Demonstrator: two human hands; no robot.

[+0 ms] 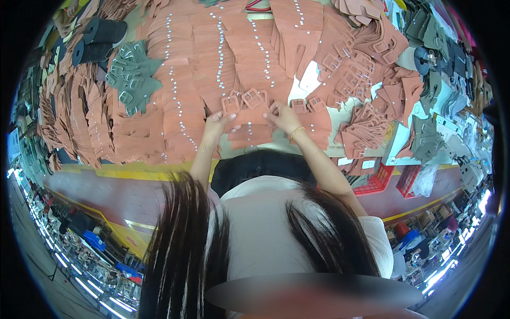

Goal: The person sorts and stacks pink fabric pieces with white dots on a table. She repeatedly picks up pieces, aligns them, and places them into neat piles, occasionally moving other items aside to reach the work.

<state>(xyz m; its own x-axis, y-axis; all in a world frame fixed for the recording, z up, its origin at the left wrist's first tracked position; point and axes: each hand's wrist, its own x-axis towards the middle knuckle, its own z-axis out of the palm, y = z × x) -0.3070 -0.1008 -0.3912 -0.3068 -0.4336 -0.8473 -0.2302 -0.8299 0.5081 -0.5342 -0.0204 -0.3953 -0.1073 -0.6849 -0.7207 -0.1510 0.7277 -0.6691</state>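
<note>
Between my two hands is a terracotta shoe-upper-like piece (248,114) with two square, covered buckles on its upper part. My left hand (217,123) pinches its left edge, thumb on top and fingers partly hidden beneath. At the right edge, my right hand (286,119) grips it with thumb and bent fingers; a thin gold bracelet circles that wrist. Just below lies a stack of terracotta pieces (249,136) with small white labels. To the right of my right hand, another pair of buckled pieces (311,106) rests on the table.
Overlapping rows of labelled terracotta pieces (180,69) cover much of the table. Green buckled pieces (133,74) lie at the left, near black rolls (103,31). More buckled terracotta pieces (353,74) are heaped at the right. Red crates (375,182) stand below the table's right front edge.
</note>
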